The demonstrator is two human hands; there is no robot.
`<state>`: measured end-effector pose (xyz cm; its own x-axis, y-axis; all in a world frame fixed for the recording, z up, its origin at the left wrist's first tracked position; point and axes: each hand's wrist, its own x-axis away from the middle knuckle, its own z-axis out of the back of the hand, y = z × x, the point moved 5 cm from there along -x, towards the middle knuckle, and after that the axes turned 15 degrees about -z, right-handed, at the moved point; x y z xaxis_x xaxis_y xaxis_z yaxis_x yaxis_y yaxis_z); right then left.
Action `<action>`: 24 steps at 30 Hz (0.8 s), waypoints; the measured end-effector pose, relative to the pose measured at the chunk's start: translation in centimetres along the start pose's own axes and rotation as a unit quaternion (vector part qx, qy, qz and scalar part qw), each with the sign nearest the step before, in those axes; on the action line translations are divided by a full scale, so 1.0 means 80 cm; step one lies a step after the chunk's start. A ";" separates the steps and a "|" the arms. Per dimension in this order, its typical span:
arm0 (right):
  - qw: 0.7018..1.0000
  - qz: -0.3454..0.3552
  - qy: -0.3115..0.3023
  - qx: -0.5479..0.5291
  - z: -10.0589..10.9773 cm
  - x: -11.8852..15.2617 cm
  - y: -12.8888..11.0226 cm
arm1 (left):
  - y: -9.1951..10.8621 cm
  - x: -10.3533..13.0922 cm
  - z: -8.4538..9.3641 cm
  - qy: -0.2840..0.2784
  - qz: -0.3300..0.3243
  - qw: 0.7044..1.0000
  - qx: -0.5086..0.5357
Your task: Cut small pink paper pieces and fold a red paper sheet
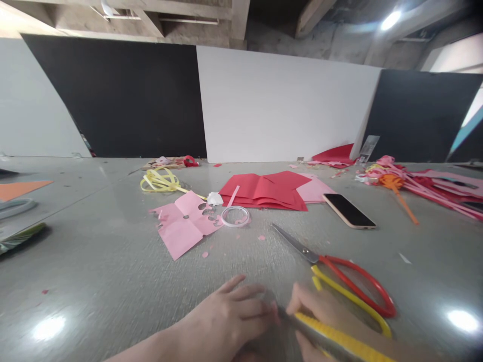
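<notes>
My right hand (320, 306) is closed around a yellow ribbed handle (339, 338). A dark, blurred part extends from it towards my left hand (234, 317), so the tool's kind is unclear. My left hand bends its fingers towards that dark part, with the index finger raised; whatever lies under its fingertips is smeared and hidden. Just beyond my right hand lie scissors (310, 255) with one red and one yellow handle, blades pointing to the upper left. Ahead of my left hand is a pink paper sheet (184, 231) with holes cut in it.
A tape roll (236, 217) touches the pink sheet. Behind it are red paper sheets (260, 191), a yellow ribbon bundle (160, 181) and a phone (349, 211). Pink strips and an orange item (390, 182) lie right. Black and white panels (287, 105) stand at the back.
</notes>
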<state>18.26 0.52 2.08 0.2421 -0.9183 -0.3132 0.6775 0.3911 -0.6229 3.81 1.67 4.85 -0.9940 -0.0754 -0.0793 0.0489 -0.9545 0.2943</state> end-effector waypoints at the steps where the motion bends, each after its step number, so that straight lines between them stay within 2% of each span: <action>1: 1.000 -0.003 -0.003 0.005 0.000 0.000 0.001 | 0.000 0.001 -0.001 -0.001 -0.004 1.000 -0.002; 7: 0.998 -0.027 -0.040 0.038 0.002 0.003 0.006 | -0.001 0.003 -0.001 0.017 -0.020 1.000 -0.003; 10: 0.995 -0.049 -0.022 0.079 0.011 0.001 0.013 | -0.004 0.003 -0.003 0.016 -0.034 0.999 -0.007; 12: 0.994 -0.026 0.006 0.103 0.018 -0.003 0.015 | -0.006 0.004 -0.004 0.026 -0.040 0.999 -0.024; 14: 0.985 0.040 0.009 0.165 0.019 -0.007 0.014 | -0.008 0.006 -0.004 0.042 -0.042 0.997 -0.043; 16: 0.955 0.124 0.008 0.269 0.015 -0.011 0.009 | -0.009 0.008 -0.005 0.049 -0.040 0.996 -0.059; 19: 0.883 0.236 0.028 0.405 0.010 -0.019 0.001 | -0.008 0.009 -0.006 0.050 -0.037 0.995 -0.076; 21: 0.850 0.281 0.036 0.445 0.015 -0.030 0.002 | -0.009 0.009 -0.007 0.045 -0.038 0.995 -0.080; 24: 0.815 0.307 0.057 0.488 0.039 -0.058 0.018 | -0.011 0.008 -0.008 0.044 -0.042 0.995 -0.076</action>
<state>20.25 5.11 4.85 0.7150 -0.5342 -0.4511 0.6965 0.4880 0.5261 3.17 2.29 3.96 -0.9832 -0.0129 -0.1820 -0.0122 -0.9906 0.1361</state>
